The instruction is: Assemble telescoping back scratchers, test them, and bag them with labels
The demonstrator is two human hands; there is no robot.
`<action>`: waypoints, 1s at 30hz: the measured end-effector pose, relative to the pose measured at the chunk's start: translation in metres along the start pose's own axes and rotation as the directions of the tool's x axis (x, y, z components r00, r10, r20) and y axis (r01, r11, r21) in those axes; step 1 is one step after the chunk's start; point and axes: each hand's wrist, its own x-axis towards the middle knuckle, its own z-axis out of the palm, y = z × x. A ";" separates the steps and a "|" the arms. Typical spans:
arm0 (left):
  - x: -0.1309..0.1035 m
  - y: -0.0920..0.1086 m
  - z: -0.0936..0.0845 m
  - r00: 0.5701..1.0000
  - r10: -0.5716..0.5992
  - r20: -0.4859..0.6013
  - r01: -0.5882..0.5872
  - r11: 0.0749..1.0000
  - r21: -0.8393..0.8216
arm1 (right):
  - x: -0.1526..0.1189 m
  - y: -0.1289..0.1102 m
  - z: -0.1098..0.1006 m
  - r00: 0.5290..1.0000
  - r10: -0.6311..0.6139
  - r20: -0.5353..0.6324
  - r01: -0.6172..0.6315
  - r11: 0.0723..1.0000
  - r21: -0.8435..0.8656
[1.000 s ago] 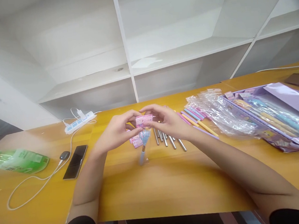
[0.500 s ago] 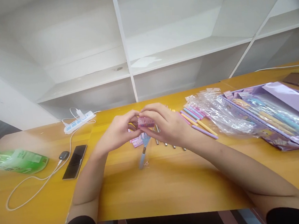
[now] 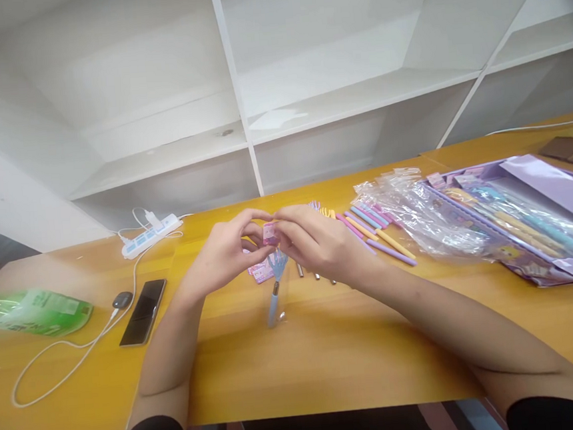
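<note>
**Above a yellow-brown tabletop (image 3: 349,363), holds a small pink printed piece (image 3: 270,234) between two raised hands**

Curls the left hand (image 3: 224,255) and the right hand (image 3: 325,245) toward each other, with fingertips nearly meeting. Has the pink printed piece right at those fingertips, in the gap between the hands. Bends the left thumb and forefinger into an open arc around its left side; folds the right fingers closer together over its right edge. Appears to pinch it from both sides, though cannot tell which fingertips press, with part hidden by the right hand.

Just below the left thumb tip, shows the claw-shaped head of a blue scratcher (image 3: 273,308), nearer the left hand than the right. Runs lengthwise from the fingers down toward the body, handle end nearest the wearer and leaning slightly left. Cannot tell whether it hangs from the pink piece or rests on the wood.

Beside the left fingers, shows pink printed cards (image 3: 261,273) on the table. Under the right hand, reveals only the ends of metal tubes (image 3: 316,276). Farther right, includes colored sticks (image 3: 392,248), crumpled clear bags (image 3: 412,217) and a purple box (image 3: 512,259) of packets. To the left, includes a phone (image 3: 143,312), a power strip (image 3: 151,237) and a green bottle (image 3: 41,311) on its side.
</note>
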 end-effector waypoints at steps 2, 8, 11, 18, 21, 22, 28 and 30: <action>0.001 -0.001 -0.002 1.000 -0.008 0.002 0.008 1.000 0.003 | 0.001 -0.001 -0.002 1.000 -0.025 0.005 0.025 1.000 -0.005; 0.003 -0.004 -0.003 0.999 -0.048 0.003 0.048 0.999 -0.001 | 0.003 0.003 -0.014 0.997 -0.072 -0.003 0.072 0.997 -0.019; 0.003 -0.005 -0.004 0.998 -0.057 0.004 0.057 0.998 -0.010 | 0.003 0.008 -0.018 0.985 -0.172 0.006 0.172 0.979 -0.114; 0.005 -0.006 -0.005 0.999 -0.020 0.049 0.022 0.999 -0.043 | 0.005 0.011 -0.011 0.975 -0.179 0.130 0.193 0.976 -0.101; 0.006 -0.007 -0.004 0.999 -0.008 0.051 0.009 1.000 -0.022 | 0.007 0.011 -0.010 0.957 -0.273 0.101 0.289 0.933 -0.214; 0.006 -0.008 -0.003 0.999 -0.005 0.045 0.005 1.000 -0.015 | 0.007 0.012 -0.010 0.950 -0.295 0.099 0.310 0.924 -0.223; 0.006 -0.005 -0.006 1.000 -0.009 0.020 0.010 0.999 -0.031 | 0.008 0.022 -0.011 0.993 -0.109 0.046 0.104 0.991 0.089; 0.005 -0.004 -0.006 1.000 -0.021 0.018 0.022 0.999 -0.038 | 0.009 0.026 -0.015 0.991 0.107 0.084 -0.123 0.968 0.220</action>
